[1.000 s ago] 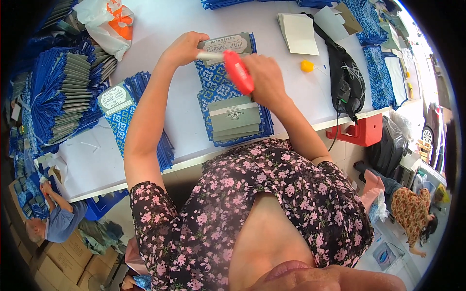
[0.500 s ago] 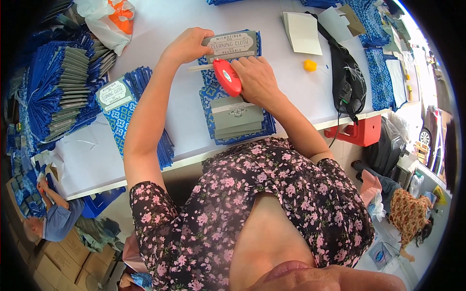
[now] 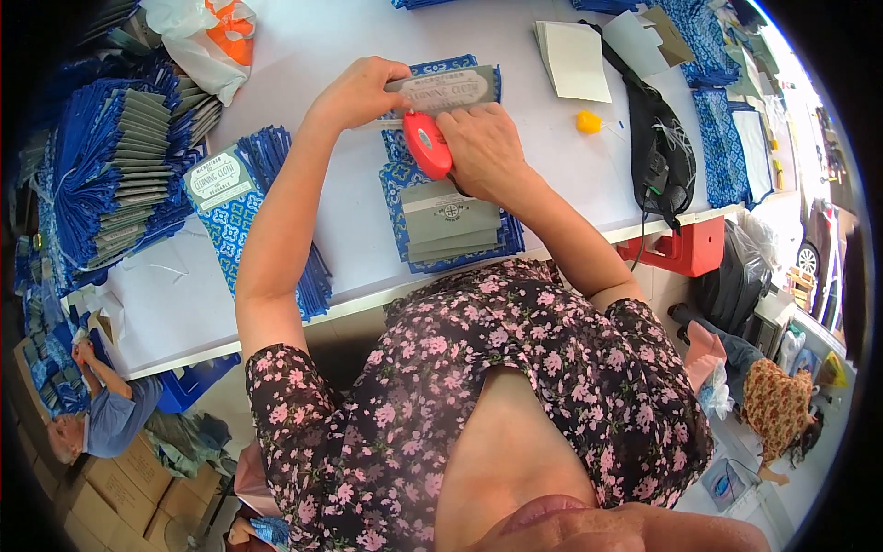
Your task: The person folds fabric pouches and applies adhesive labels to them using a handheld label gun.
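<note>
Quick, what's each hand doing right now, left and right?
Left hand: closed, fingers and thumb at the left edge of the grey card.
Right hand: closed, holding the red tool.

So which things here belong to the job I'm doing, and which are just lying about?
In the job: grey card, in your left hand; red tool, in your right hand; blue patterned cloth pile.

Apparently just lying about: plastic bag; black fabric bundle.

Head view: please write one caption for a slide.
At a white table, the right hand holds a red tool; the left hand touches a grey label.
</note>
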